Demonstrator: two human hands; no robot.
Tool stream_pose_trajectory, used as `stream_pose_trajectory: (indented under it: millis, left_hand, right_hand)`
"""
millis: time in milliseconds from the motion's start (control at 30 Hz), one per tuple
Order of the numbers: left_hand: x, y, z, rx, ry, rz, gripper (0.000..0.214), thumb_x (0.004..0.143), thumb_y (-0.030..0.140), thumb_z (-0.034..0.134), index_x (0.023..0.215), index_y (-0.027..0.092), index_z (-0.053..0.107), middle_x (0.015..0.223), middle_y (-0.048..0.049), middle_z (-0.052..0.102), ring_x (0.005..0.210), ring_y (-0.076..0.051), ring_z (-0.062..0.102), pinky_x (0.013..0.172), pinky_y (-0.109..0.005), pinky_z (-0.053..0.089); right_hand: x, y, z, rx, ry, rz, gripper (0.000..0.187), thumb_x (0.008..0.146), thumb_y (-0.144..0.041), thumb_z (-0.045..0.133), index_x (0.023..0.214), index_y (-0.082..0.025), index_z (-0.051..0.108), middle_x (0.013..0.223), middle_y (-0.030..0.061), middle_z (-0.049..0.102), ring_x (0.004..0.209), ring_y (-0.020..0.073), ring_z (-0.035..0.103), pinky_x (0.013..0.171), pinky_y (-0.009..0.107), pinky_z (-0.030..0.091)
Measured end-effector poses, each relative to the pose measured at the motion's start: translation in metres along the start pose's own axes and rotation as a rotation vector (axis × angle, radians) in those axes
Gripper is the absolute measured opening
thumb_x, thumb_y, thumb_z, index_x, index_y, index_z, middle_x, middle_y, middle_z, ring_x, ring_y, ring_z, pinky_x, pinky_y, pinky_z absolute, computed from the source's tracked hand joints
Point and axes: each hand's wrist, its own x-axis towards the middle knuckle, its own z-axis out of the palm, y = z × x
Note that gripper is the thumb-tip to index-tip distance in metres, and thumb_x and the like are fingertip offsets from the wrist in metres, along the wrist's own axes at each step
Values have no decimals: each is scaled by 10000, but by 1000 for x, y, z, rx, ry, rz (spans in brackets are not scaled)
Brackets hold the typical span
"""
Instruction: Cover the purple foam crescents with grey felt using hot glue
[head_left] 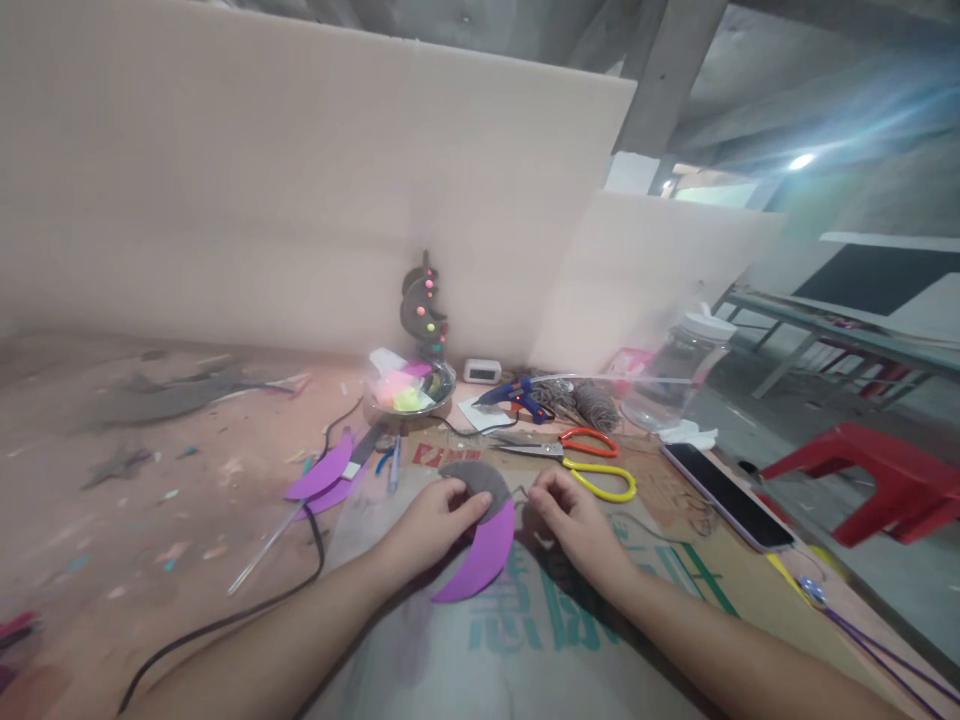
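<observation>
My left hand point(435, 520) rests on a grey round foam piece point(480, 480) and presses it down with its fingertips. A purple foam crescent point(484, 558) lies under and beside that grey piece, on a sheet of printed cardboard point(555, 640). My right hand point(574, 515) is just right of them with its fingers pinched together on a thin wire point(519, 492) that runs to the grey piece.
Orange and yellow handled scissors point(577, 455) and a blue glue gun point(517, 395) lie beyond my hands. A phone point(724, 492) lies at the right, a clear jar point(675, 375) behind it. More purple crescents point(326, 475), a black cable point(225, 620) and a bowl of scraps point(409, 395) are at the left.
</observation>
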Motion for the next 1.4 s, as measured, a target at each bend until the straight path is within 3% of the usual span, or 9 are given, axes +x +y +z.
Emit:
stream_pose_trajectory:
  millis: [133,200,267,500,900,1100,1267,1400]
  left_hand:
    - [0,1,-1,37,-20,38,377,805,506,504,626,178,453,556,43,454,538,-113,435,506,-235,301]
    - [-1,1,-2,77,-25,55,387,806,513,501,624,173,467,571,36,468,548,-115,436,511,-237,299]
    - [-2,1,-3,127,-16,71,399,803,518,507,612,170,468,580,34,472,546,-111,426,515,-239,292]
    - [-1,1,-5,121,-18,23,445,794,570,500,600,172,455,549,41,459,507,-102,407,498,-240,287]
    - [-3,3,-6,144,-43,56,437,791,550,508,579,176,434,547,39,395,530,-105,369,478,-229,254]
    - [-4,5,-7,95,-81,47,425,806,532,507,587,175,436,525,50,375,504,-94,353,473,-223,250]
    - [-3,1,-5,40,-53,20,416,802,531,521,600,179,431,508,51,417,488,-94,387,471,-220,266]
    - [-3,-1,-5,46,-8,-9,431,797,557,518,605,183,426,500,42,452,483,-102,414,468,-221,274]
  right_hand:
    - [1,-5,-2,-23,-32,-38,369,870,-471,506,1108,-189,503,790,1,570,557,93,492,521,225,416]
    - [1,-5,-1,-52,-89,-42,389,881,-468,481,1138,-182,529,906,42,594,597,91,508,557,231,439]
    - [0,-4,1,-79,-125,-39,375,883,-459,477,1108,-172,565,946,57,597,625,92,511,580,231,447]
    - [0,-4,2,-106,-130,-12,266,849,-413,542,953,-173,590,799,11,583,688,114,538,661,252,459]
    - [-1,-4,3,-116,-118,39,250,857,-423,528,809,-180,562,635,-13,543,593,118,506,575,247,430]
    - [1,-1,2,-129,-132,31,255,860,-424,521,815,-179,579,685,-2,565,611,123,522,590,253,434]
    - [0,-4,0,-156,-4,-12,284,883,-413,493,1076,-209,535,747,-12,535,589,109,488,545,237,401]
    - [-3,-7,2,-57,119,-67,243,873,-438,517,967,-222,461,696,-46,448,545,91,437,505,219,367]
